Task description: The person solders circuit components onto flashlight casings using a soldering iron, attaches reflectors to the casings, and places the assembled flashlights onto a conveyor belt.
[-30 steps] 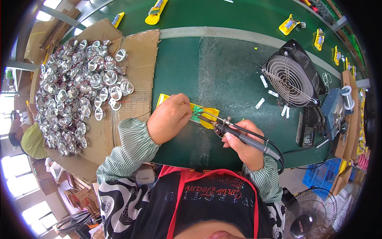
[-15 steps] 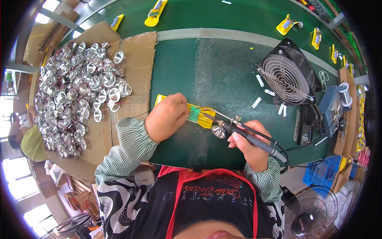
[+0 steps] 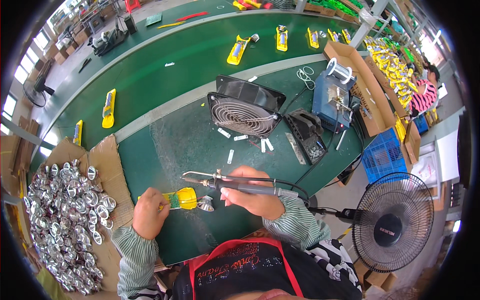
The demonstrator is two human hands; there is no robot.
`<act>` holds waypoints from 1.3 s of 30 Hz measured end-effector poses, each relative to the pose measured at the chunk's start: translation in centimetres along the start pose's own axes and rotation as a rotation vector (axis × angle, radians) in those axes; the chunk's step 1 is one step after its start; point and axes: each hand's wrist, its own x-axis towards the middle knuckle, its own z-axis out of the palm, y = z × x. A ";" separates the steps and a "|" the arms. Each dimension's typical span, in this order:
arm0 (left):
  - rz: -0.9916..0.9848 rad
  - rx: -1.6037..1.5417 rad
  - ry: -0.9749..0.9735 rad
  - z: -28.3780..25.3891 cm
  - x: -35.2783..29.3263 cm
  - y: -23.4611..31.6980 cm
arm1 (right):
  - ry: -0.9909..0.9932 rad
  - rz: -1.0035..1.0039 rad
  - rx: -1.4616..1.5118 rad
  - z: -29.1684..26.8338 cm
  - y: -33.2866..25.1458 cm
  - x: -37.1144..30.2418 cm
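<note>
My left hand point(image 3: 150, 212) is closed over the left end of a yellow flashlight casing point(image 3: 187, 198) lying on the table, its fingertips hidden against it. Inside the casing shows a green circuit board point(image 3: 173, 200) with thin wires. A silver reflector point(image 3: 205, 203) lies at the casing's right end. My right hand point(image 3: 257, 198) grips a soldering iron point(image 3: 250, 188) with a grey handle and a metal feed tube alongside. The iron's tip points left and stands beyond the casing, apart from the board.
Many shiny reflectors point(image 3: 67, 220) are heaped on cardboard point(image 3: 111, 165) at left. A black box fan point(image 3: 245, 112), small white parts point(image 3: 230, 156), an iron stand point(image 3: 307, 132) and a blue solder feeder point(image 3: 330, 100) stand ahead and right. More yellow casings point(image 3: 238, 50) lie on the far green surface.
My view has turned to the right. The iron's tip, at the circuit board before, has come away from it. My left hand stays at the casing.
</note>
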 end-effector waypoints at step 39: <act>-0.106 0.162 0.367 -4.2 41.6 -6.9 | 0.255 0.321 -0.020 -3.6 0.7 3.3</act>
